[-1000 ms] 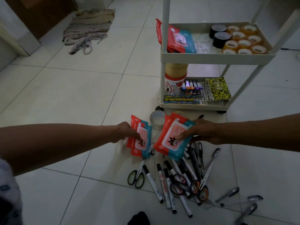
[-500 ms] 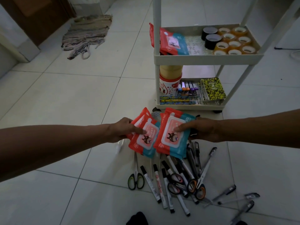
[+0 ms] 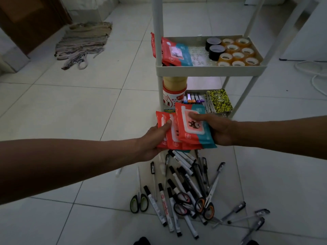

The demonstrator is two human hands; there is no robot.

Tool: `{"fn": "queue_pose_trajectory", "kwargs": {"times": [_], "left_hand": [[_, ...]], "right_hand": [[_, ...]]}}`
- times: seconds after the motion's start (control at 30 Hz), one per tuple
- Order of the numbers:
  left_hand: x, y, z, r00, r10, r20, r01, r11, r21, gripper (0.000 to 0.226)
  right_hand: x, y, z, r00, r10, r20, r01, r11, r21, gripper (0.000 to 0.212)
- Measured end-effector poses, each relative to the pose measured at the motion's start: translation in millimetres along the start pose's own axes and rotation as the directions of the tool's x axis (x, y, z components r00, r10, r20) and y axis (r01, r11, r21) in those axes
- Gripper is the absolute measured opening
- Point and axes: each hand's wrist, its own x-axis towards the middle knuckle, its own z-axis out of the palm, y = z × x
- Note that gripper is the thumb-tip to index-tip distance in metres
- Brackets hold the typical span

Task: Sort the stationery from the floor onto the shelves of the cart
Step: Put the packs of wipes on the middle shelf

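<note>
both hands hold red-and-teal wipe packs in front of the cart [image 3: 208, 68]: left hand [image 3: 155, 138] thumb pressed atop its packs [image 3: 167, 133], right hand [image 3: 218, 129] fingers [image 3: 195, 117] curled over the overlapping top pack [image 3: 192, 128].

The cart [image 3: 210, 69] stands ahead, tape rolls [image 3: 237, 53] on the right of its upper shelf, wipe packs [image 3: 175, 53] on the left. On the floor before it lie markers [image 3: 178, 190], with scissors [image 3: 139, 202] to their left and pens [image 3: 247, 214] to their right. A rug [image 3: 83, 43] lies far left.

Tiled floor [image 3: 88, 112] under scattered markers [image 3: 178, 190], scissors [image 3: 139, 203], cart [image 3: 210, 68]
</note>
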Motion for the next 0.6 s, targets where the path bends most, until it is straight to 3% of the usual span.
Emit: {"fn": "queue_pose_trajectory", "kwargs": {"times": [0.2, 0.37, 0.5, 0.6], "left_hand": [[0, 12, 37, 0.999, -0.017, 0.029, 0.018, 0.998, -0.059, 0.065], [2, 10, 52, 0.995, 0.04, 0.089, -0.035, 0.998, -0.051, 0.068], [7, 11, 55, 0.994, 0.11, -0.005, -0.109, 0.985, 0.133, 0.066], [12, 13, 63, 0.987, 0.108, -0.115, -0.08, 0.972, 0.222, 0.061]], "right_hand": [[-3, -4, 0, 0.998, -0.025, -0.056, 0.025, 1.0, 0.001, 0.049], [-5, 7, 2, 0.999, -0.024, -0.033, 0.025, 0.999, 0.023, 0.043], [-10, 10, -2, 0.999, -0.017, -0.027, 0.017, 1.0, 0.019, 0.043], [-10, 11, -4, 0.994, -0.044, -0.098, 0.042, 0.999, -0.019, 0.045]]}}
